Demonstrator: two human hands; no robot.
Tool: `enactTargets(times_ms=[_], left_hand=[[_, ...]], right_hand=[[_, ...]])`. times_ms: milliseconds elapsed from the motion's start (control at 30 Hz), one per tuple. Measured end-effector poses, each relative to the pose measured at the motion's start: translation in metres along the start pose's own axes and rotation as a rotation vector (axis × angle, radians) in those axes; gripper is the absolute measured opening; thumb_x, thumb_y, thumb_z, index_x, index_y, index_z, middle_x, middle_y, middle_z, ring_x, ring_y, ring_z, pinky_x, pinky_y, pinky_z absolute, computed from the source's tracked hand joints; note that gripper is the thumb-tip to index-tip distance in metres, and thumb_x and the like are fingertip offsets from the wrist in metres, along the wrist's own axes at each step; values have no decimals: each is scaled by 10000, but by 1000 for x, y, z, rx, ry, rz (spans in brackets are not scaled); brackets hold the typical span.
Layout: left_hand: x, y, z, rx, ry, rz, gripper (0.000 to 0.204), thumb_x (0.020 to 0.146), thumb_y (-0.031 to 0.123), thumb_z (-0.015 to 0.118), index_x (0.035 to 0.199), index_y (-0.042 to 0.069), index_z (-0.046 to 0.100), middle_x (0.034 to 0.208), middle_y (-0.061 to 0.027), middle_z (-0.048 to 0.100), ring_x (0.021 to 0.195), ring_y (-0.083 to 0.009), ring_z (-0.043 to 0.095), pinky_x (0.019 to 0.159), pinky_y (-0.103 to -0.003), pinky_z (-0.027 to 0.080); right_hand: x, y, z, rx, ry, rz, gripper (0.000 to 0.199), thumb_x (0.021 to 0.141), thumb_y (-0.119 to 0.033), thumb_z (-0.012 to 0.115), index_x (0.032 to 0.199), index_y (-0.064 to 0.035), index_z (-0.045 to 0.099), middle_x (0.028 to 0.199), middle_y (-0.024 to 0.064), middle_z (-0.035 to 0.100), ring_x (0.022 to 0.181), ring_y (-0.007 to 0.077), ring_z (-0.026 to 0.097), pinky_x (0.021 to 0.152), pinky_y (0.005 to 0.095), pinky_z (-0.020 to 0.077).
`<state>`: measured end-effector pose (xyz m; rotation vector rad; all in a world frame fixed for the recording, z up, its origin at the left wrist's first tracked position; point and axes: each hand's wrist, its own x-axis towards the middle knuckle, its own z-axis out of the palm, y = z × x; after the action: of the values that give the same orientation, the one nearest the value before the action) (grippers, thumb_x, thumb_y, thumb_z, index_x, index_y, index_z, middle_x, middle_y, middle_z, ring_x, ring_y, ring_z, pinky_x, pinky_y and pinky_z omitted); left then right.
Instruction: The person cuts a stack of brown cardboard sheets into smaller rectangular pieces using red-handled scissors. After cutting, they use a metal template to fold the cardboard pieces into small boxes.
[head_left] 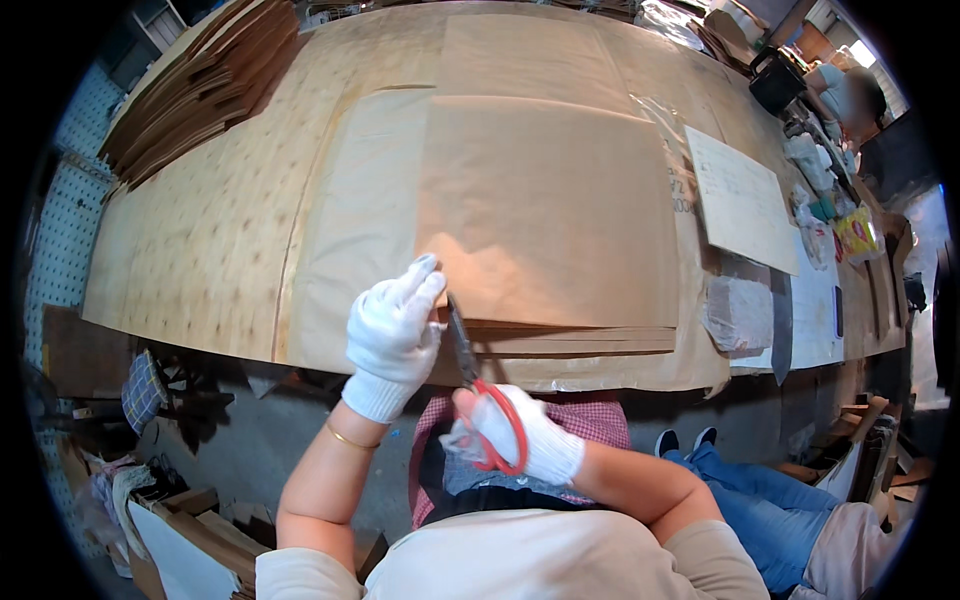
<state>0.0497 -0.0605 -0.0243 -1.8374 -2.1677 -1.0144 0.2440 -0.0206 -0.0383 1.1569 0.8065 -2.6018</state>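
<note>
1. Left hand, white-gloved: fingers closed together, pinching the lower left edge of the brown paper; gold-coloured bangle on that forearm
2. Right hand, also white-gloved: fingers wrapped round the red handles of the scissors; blades point up and away from the body, tips just beside the left hand; cannot tell how far the blades are open
3. Brown paper lies on the tabletop, front of the person, top sheet creased and lit near the left fingertips; more sheet edges show along its near side
4. Tabletop, far left: pile of brown cardboard
5. Tabletop, right of the paper: pale board with writing, clear-wrapped block nearer the person, yellow package further right
6. Co-worker at far right, near a black container
7. Another person's jeans at lower right
</note>
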Motion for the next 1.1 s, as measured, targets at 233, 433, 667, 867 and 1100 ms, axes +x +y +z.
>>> enactTargets(times_ms=[233,433,667,867,1100], left_hand=[[183,-6,-55,330,410,239,129,932,122,636,1000,24,685,1021,-143,720,946,-261,665,760,-380,509],[242,6,-45,-119,484,-60,196,882,106,680,1073,67,669,1063,-131,709,957,-334,653,809,-398,509],[48,44,24,183,-743,196,607,832,359,730,1349,90,559,1449,-174,529,1268,-343,551,1024,-439,485],[26,51,53,230,-493,166,512,743,200,775,1204,85,585,1338,-125,616,1097,-316,635,885,-431,540],[26,53,58,187,-389,202,554,646,76,777,1167,89,589,1242,-103,664,1012,-303,658,810,-416,559]], right_hand=[[-81,1,-47,-356,-60,-392,200,1012,-223,560,965,-41,627,864,38,624,750,142,578,740,287,498],[-75,24,-100,92,-76,-291,555,1046,-542,456,860,-42,609,779,69,604,781,221,643,761,359,521],[-67,7,-91,32,86,-286,566,1058,-530,430,810,-51,601,772,62,617,750,189,630,740,326,523],[-64,12,-95,-185,203,-373,470,1011,-489,565,788,-76,594,746,32,591,656,138,590,658,292,522],[-47,48,-163,-924,548,-331,393,960,-419,626,890,-33,647,777,134,684,703,299,676,642,403,529]])
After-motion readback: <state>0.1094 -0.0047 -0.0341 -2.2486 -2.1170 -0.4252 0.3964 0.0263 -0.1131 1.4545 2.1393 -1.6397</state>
